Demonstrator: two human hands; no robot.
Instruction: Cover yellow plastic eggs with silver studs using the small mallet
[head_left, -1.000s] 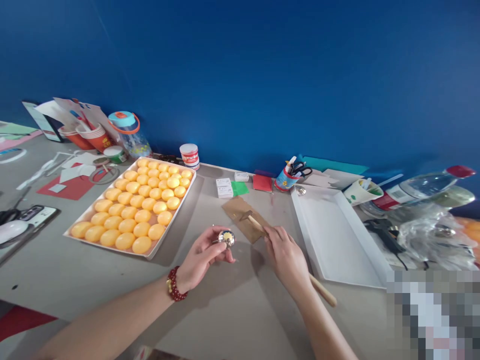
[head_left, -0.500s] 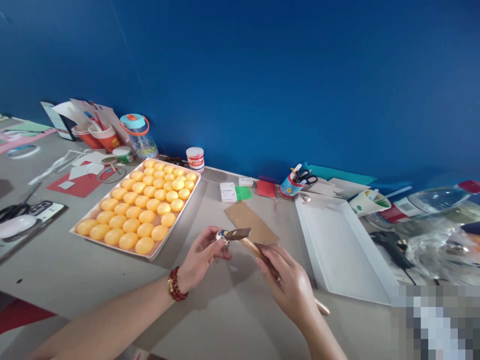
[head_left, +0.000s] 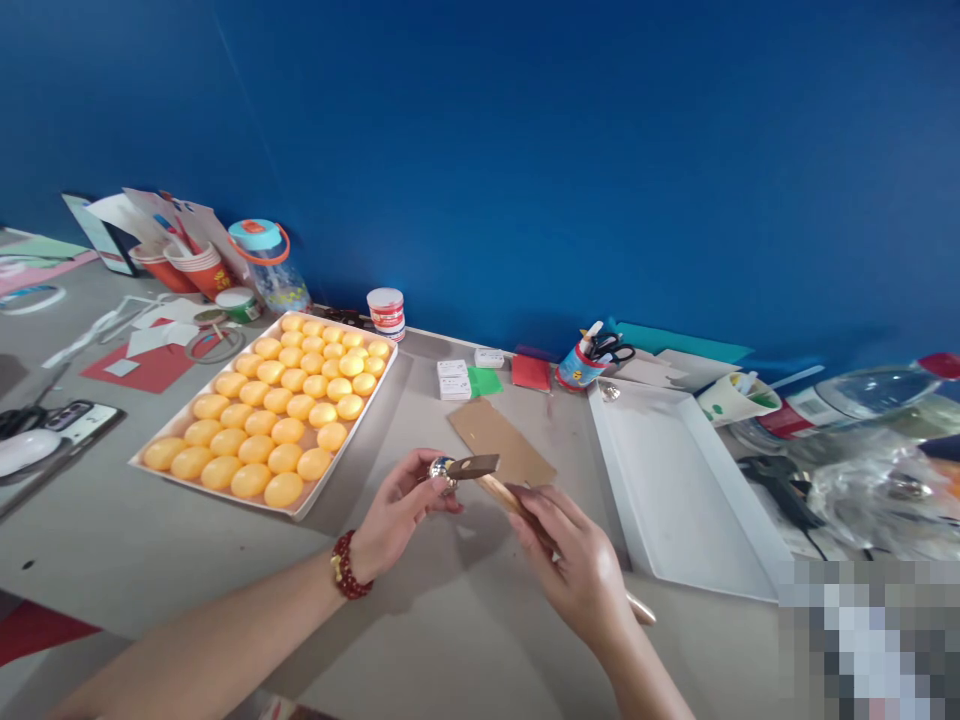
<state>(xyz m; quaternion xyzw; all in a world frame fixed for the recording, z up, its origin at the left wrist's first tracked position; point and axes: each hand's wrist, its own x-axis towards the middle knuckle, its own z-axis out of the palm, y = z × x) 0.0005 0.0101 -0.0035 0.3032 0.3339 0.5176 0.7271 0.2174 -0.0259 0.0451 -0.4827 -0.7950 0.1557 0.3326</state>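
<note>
Pinched in the fingers of my left hand [head_left: 405, 510] is a small shiny silver ball [head_left: 444, 475], partly covered by the fingertips. My right hand [head_left: 574, 555] is wrapped round the wooden handle of a hammer [head_left: 474, 466]. The dark metal hammer head lies against or right beside the ball; I cannot tell whether they touch. Both hands are above the grey table [head_left: 442, 650]. A piece of brown cardboard [head_left: 502, 440] lies flat just beyond them.
To the left is a shallow box [head_left: 304, 515] of orange balls. A white tray [head_left: 686, 490] on the right holds one small silver piece [head_left: 610, 392]. Along the blue wall stand a pen cup [head_left: 577, 368], a jar [head_left: 386, 315] and small white boxes [head_left: 454, 380]. A glue gun [head_left: 784, 490] lies far right.
The view has shifted slightly, so the box of orange balls appears a little further left. Both hands keep their holds, with the hammer head still at the silver ball.
</note>
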